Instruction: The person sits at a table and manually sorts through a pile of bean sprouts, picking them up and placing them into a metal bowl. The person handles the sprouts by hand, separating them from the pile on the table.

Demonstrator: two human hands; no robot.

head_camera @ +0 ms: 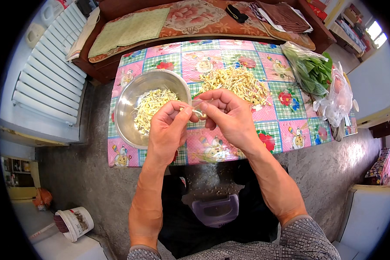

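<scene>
Over the near side of the table, my left hand point(169, 130) and my right hand point(229, 115) meet fingertip to fingertip. Pinched in the left fingers is a pale bean sprout point(198, 113), its yellow head pointing to the right hand. The right thumb and forefinger close at the sprout's thin end; whether they grip a strand of it is too small to tell. A steel bowl point(125, 112) at the left holds a heap of sprouts point(152, 105), partly hidden by my left hand. Behind my right hand lies a loose pile of bean sprouts point(235, 83) on the patterned tablecloth point(287, 113).
Plastic bags with leafy greens point(315, 73) and a clear bag point(336, 97) crowd the table's right end. A sofa point(195, 19) stands behind, a white radiator point(48, 81) at left. A purple plastic stool point(216, 211) shows between my legs; a white bucket point(79, 222) sits lower left.
</scene>
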